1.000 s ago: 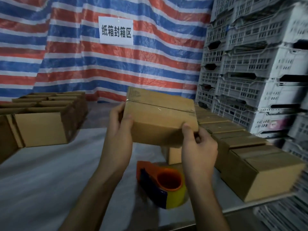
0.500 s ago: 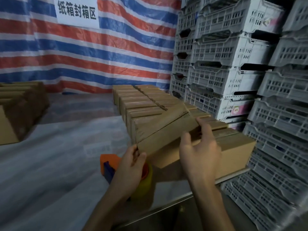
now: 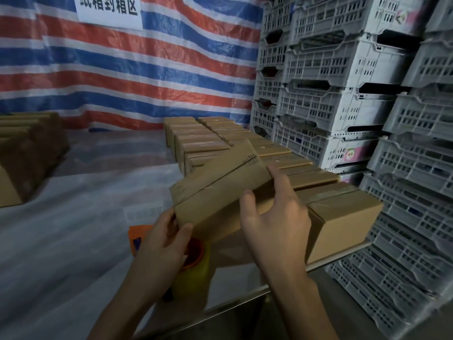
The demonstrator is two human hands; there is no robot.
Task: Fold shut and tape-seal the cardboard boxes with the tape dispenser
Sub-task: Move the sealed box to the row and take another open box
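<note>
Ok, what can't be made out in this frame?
Head view only.
Dispenser: mostly hidden behind the left hand and the box.
Sign: top cut off by the frame edge.
Box's right end: covered by the right hand.
Left boxes: dim, blurred, cut off by the left edge.

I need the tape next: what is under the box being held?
The orange and yellow tape dispenser sits on the table below the held box; the left hand covers its middle.
</note>
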